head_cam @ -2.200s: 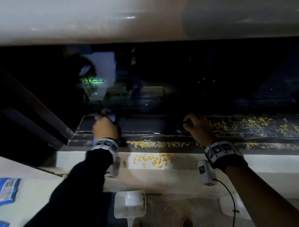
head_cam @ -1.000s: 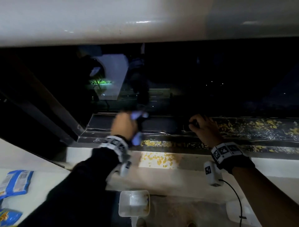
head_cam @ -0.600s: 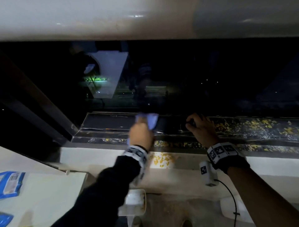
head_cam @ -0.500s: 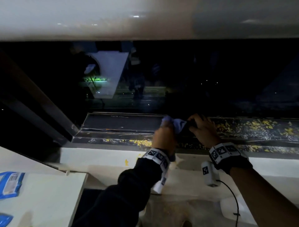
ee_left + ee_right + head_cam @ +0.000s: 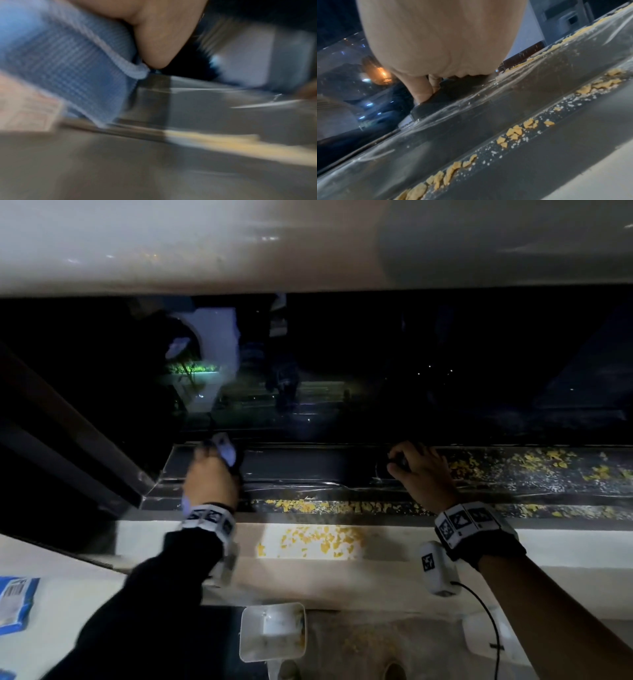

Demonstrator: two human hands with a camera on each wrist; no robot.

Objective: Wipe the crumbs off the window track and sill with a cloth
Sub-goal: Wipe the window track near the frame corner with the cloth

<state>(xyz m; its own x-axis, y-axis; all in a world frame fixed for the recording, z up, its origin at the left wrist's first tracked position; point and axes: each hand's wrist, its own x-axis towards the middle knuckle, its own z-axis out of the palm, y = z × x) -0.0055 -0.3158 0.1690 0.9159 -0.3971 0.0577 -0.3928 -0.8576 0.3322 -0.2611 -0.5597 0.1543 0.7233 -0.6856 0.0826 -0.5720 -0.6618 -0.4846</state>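
Note:
My left hand [image 5: 214, 463] grips a bunched light blue cloth [image 5: 224, 449] on the far left end of the dark window track [image 5: 308, 465]. The left wrist view is blurred and shows the cloth [image 5: 60, 60] under a finger [image 5: 154, 40]. My right hand [image 5: 409, 462] sits mid-track, its fingers curled on a small dark piece [image 5: 398, 463], which the right wrist view shows as a dark piece [image 5: 440, 97] under the fingertips. Yellow crumbs [image 5: 548, 463] cover the track right of that hand. More crumbs lie along the front rail [image 5: 308, 505] and on the white sill [image 5: 318, 542].
A white dustpan [image 5: 274, 635] with some crumbs lies below the sill. A blue packet [image 5: 13, 601] rests on a white surface at the lower left. A dark slanted frame [image 5: 68, 440] closes the track's left end. Dark glass stands just behind the track.
My left hand has swept the cloth from beside the right hand back to the track's left end. The right hand has stayed in place.

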